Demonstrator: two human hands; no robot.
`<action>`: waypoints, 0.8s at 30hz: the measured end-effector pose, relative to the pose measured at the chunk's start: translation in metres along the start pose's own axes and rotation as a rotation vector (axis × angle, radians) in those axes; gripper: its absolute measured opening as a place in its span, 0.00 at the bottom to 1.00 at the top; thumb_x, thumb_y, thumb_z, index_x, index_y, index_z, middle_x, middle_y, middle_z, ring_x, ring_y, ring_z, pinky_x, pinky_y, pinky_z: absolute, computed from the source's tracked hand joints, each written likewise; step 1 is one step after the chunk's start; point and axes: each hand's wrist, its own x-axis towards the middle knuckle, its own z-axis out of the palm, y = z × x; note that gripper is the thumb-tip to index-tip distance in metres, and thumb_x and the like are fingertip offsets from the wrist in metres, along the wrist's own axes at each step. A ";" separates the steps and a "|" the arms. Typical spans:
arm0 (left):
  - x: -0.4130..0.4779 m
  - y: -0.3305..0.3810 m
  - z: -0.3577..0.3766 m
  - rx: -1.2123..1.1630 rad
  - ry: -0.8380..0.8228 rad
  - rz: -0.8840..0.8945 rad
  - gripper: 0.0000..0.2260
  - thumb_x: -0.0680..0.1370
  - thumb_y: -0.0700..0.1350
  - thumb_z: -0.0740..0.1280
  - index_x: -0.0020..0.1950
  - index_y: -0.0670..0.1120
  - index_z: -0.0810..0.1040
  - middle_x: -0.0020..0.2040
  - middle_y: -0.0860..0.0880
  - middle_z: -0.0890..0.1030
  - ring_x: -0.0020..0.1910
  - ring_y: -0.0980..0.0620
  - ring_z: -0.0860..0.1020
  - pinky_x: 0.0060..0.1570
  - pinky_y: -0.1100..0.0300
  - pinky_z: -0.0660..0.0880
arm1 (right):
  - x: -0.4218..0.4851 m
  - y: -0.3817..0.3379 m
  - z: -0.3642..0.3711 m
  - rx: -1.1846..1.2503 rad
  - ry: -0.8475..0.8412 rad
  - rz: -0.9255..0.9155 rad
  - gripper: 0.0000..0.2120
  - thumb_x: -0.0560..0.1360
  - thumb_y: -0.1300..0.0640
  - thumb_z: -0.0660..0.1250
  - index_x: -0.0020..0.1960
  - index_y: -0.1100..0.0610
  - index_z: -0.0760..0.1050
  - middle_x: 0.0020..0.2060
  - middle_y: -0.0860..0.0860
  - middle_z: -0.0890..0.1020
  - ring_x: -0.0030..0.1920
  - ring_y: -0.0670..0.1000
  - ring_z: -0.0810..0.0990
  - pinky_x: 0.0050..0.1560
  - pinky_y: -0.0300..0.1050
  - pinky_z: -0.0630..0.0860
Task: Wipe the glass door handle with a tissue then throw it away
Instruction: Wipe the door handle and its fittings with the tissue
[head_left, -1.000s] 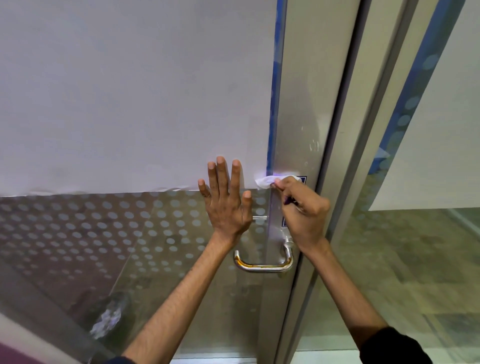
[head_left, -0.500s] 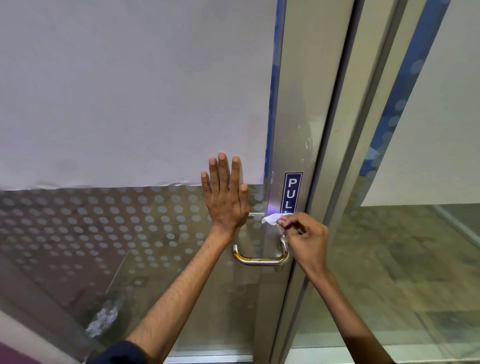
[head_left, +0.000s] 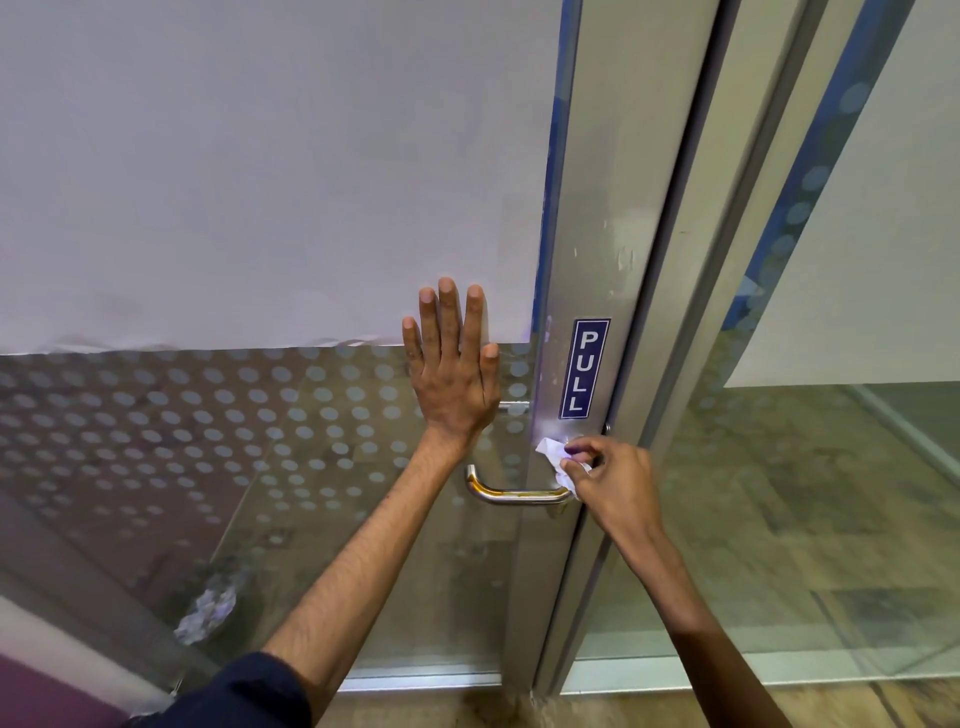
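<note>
A curved steel handle (head_left: 511, 494) sticks out from the glass door, fixed to its metal stile. My right hand (head_left: 613, 483) pinches a crumpled white tissue (head_left: 553, 457) against the stile where the handle's right end meets it, just below a blue PULL sign (head_left: 584, 369). My left hand (head_left: 454, 369) lies flat on the glass above the handle's left end, fingers straight and pointing up, holding nothing.
The door glass (head_left: 260, 441) has a dotted frosted band, with white film above it. The metal door frame (head_left: 691, 312) runs up the right, with a second glass panel (head_left: 831, 493) beyond it. A crumpled reflection or scrap (head_left: 205, 613) shows low left behind the glass.
My right hand has slid the tissue down the stile, from above the PULL sign to the handle's right end. My left hand has stayed flat on the glass.
</note>
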 end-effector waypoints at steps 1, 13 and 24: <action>0.000 0.000 0.000 -0.001 -0.002 -0.003 0.24 0.83 0.53 0.40 0.80 0.53 0.39 0.80 0.54 0.34 0.80 0.52 0.37 0.79 0.52 0.36 | 0.000 0.000 0.000 -0.038 -0.024 -0.006 0.08 0.67 0.60 0.74 0.46 0.51 0.84 0.39 0.46 0.86 0.40 0.49 0.84 0.44 0.46 0.80; -0.001 -0.001 0.000 -0.017 -0.004 0.005 0.25 0.83 0.53 0.41 0.80 0.53 0.40 0.80 0.54 0.34 0.80 0.52 0.38 0.79 0.51 0.36 | -0.013 0.012 0.008 -0.047 -0.039 -0.084 0.08 0.72 0.61 0.74 0.51 0.55 0.85 0.42 0.51 0.82 0.42 0.49 0.80 0.44 0.34 0.69; -0.002 0.000 0.001 -0.021 -0.002 0.014 0.25 0.83 0.53 0.41 0.80 0.53 0.39 0.80 0.54 0.34 0.80 0.52 0.38 0.79 0.50 0.37 | -0.044 0.002 0.010 0.042 -0.004 -0.105 0.06 0.73 0.60 0.73 0.49 0.54 0.86 0.38 0.47 0.78 0.41 0.40 0.76 0.44 0.24 0.66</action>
